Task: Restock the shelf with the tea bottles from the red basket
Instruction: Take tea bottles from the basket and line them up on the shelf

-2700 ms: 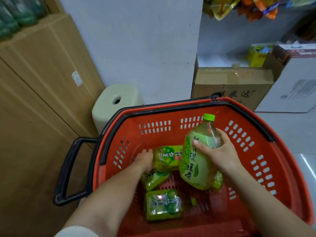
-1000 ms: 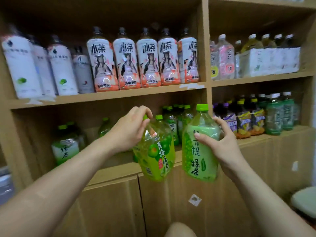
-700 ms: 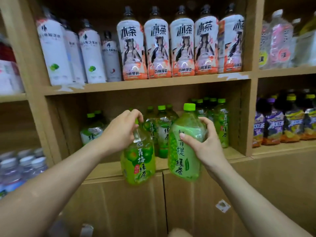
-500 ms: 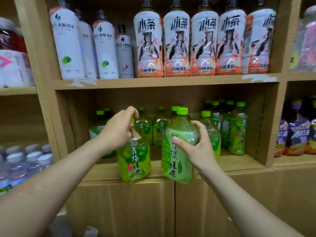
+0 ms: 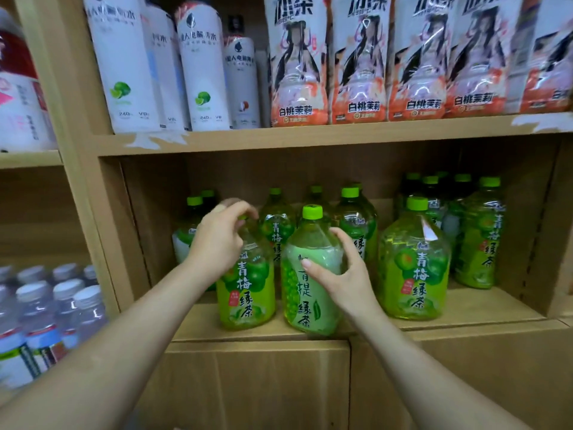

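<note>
Left hand point(image 5: 217, 243) pinches the plum green tea bottle point(image 5: 248, 290) by its cap; right hand point(image 5: 338, 274) clasps the grape green tea bottle point(image 5: 305, 305) (both at the shelf point(image 5: 465, 308) front edge).

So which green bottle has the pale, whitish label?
The bottle in the right hand, at the shelf's front edge. Its label is pale mint; the other green bottles, like the one under the left hand, have bright green labels.

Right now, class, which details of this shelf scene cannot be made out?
1. Cap of the plum green tea bottle: head view, covered by the left hand.
2. Rear green tea bottles: hidden behind front rows.
3. Peach jasmine tea bottles: tops cut off by the frame.
4. Red basket: out of view.
</note>
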Action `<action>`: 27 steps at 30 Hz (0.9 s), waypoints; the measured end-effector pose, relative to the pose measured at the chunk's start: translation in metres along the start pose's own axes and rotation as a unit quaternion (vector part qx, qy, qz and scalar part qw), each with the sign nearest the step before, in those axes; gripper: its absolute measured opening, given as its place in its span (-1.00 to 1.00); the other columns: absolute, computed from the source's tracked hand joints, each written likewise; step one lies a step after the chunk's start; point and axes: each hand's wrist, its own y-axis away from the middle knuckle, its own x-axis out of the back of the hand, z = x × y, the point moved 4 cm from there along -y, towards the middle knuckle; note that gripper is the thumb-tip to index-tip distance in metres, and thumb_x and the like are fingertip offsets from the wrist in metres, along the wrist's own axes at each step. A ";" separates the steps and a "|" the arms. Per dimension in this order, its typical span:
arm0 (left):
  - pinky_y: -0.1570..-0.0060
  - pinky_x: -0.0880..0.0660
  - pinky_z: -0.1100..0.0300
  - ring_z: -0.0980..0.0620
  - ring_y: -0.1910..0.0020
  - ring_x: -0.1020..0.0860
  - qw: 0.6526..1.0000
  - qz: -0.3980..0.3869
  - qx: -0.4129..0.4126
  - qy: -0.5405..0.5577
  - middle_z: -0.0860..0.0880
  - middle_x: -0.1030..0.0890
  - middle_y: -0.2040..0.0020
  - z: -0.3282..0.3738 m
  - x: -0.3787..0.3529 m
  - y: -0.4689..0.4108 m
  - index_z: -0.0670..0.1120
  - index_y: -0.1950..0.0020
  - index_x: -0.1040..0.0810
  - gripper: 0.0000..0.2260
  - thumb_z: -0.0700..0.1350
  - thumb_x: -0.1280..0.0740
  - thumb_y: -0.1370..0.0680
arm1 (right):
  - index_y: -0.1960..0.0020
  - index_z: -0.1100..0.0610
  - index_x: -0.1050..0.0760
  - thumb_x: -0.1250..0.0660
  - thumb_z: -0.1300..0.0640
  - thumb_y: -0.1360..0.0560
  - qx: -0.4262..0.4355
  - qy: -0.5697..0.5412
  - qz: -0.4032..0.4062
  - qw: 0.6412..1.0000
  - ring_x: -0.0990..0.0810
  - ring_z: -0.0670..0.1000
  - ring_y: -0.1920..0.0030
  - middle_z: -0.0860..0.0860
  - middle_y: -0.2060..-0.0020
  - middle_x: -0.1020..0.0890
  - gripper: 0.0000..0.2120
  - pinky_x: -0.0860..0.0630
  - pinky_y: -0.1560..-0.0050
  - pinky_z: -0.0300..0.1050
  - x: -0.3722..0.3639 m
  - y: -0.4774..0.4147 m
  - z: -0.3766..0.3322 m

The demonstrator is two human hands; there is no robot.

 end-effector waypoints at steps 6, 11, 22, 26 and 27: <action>-0.36 -0.30 0.01 -0.12 -0.37 -0.33 0.990 0.083 -0.095 -0.057 -0.11 -0.43 -0.35 0.035 -0.001 0.019 -0.09 -0.24 -0.50 -0.58 -0.39 -0.30 -0.43 | -0.27 -0.15 -0.36 -0.43 -0.17 -0.38 0.049 0.027 0.080 0.995 -0.46 -0.09 -0.22 -0.04 -0.19 -0.47 -0.50 -0.44 -0.30 0.02 0.028 0.002 -0.032; -0.44 -0.09 0.04 -0.01 -0.53 0.04 0.980 -0.091 -0.135 -0.113 0.06 0.07 -0.56 0.088 -0.037 0.025 0.17 -0.50 -0.06 -0.24 0.26 -0.35 -0.41 | -0.50 0.05 -0.07 -0.39 0.07 -0.44 0.033 0.287 0.072 0.955 -0.41 0.17 -0.33 0.20 -0.35 -0.38 -0.25 -0.38 -0.33 0.01 0.057 -0.064 -0.072; -0.17 -0.51 0.10 -0.01 -0.47 -0.18 0.976 -0.131 -0.059 -0.166 0.12 0.28 -0.50 0.086 -0.064 0.021 0.05 -0.52 -0.01 -0.10 0.30 -0.40 -0.35 | -0.36 -0.20 -0.14 -0.47 0.09 -0.29 0.035 0.365 -0.044 0.929 -0.61 0.12 0.20 0.10 0.11 -0.60 -0.22 -0.45 0.24 -0.13 0.052 -0.079 -0.054; -0.30 -0.42 0.04 -0.06 -0.49 -0.14 0.974 -0.113 -0.037 -0.192 0.02 0.24 -0.53 0.079 -0.069 0.019 0.03 -0.51 -0.08 -0.13 0.29 -0.40 -0.35 | -0.38 -0.25 -0.11 -0.51 0.00 -0.31 0.108 0.304 0.023 0.946 -0.54 0.01 0.31 0.02 -0.02 -0.59 -0.20 -0.55 0.18 -0.08 0.076 -0.050 -0.089; -0.38 -0.32 -0.03 -0.10 -0.51 -0.09 0.971 -0.106 -0.037 -0.211 -0.04 0.20 -0.54 0.078 -0.071 0.019 0.02 -0.51 -0.10 -0.13 0.30 -0.40 -0.34 | -0.37 -0.23 -0.14 -0.52 0.00 -0.32 0.127 0.281 0.043 0.950 -0.51 -0.04 0.29 -0.02 -0.05 -0.58 -0.22 -0.53 0.15 -0.11 0.085 -0.045 -0.101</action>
